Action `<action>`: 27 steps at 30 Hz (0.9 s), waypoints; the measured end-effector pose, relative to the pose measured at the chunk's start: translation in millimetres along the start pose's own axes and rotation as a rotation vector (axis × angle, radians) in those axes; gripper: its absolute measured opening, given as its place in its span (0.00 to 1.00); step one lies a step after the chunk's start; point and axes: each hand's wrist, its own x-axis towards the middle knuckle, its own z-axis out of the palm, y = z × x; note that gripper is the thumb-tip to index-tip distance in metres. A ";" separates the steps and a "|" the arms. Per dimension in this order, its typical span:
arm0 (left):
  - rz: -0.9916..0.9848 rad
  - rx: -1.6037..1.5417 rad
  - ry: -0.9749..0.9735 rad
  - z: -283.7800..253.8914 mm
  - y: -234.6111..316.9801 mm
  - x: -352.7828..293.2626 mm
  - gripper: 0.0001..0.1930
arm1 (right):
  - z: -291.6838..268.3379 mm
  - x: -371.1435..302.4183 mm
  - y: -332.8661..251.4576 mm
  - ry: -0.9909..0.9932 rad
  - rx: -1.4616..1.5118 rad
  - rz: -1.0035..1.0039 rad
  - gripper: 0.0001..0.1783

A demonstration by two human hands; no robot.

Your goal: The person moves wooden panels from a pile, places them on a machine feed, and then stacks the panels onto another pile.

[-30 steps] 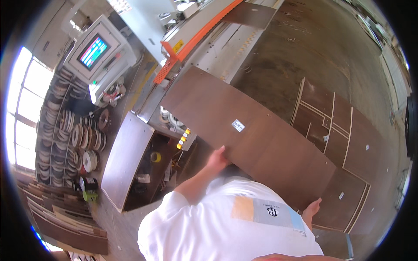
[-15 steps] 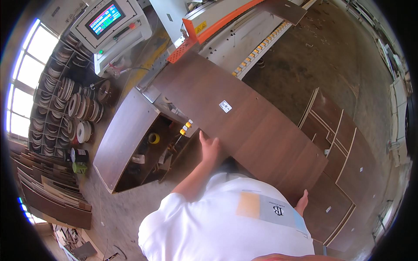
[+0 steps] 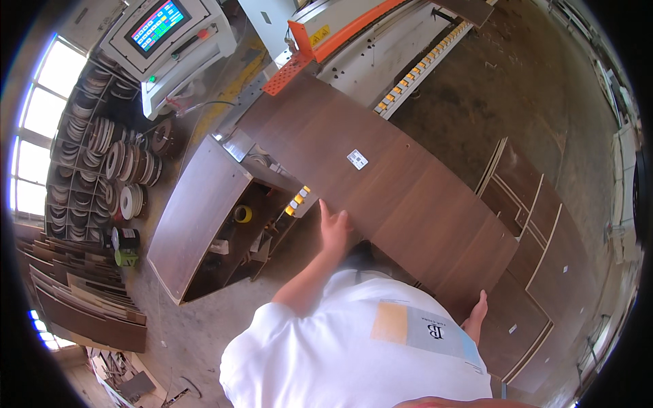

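A long brown wood-grain panel with a white label lies slanting across the machine's feed side, its far end by the orange guard. My left hand touches the panel's near left edge, index finger stretched out and thumb apart. Close by are small yellow-and-white rollers. At the panel's near right end, my right hand rests against the edge with fingers straight; part of it is hidden by my shirt. Another brown panel sits farther along the machine, beside a row of yellow rollers.
A control console with a lit screen stands at the far left. Below it are racked rolls of edge banding and an open-sided cabinet holding a yellow tape roll. Stacked brown panels lie at right; more boards lean at left.
The farther panel has slid away along the machine toward the upper right, uncovering more yellow rollers. My hands stay at the long panel's edges; the whole view has shifted slightly.
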 end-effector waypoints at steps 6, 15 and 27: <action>0.008 -0.037 -0.018 27.0 1.4 16.9 0.46 | 0.5 32.9 -18.4 -0.005 -0.023 0.000 0.31; -0.028 -0.081 -0.057 98.3 16.7 51.0 0.46 | 2.9 96.6 -55.7 -0.054 0.011 -0.054 0.38; -0.042 0.305 -0.441 124.4 -7.8 80.2 0.35 | 6.8 31.0 -3.0 0.349 -0.541 -0.341 0.42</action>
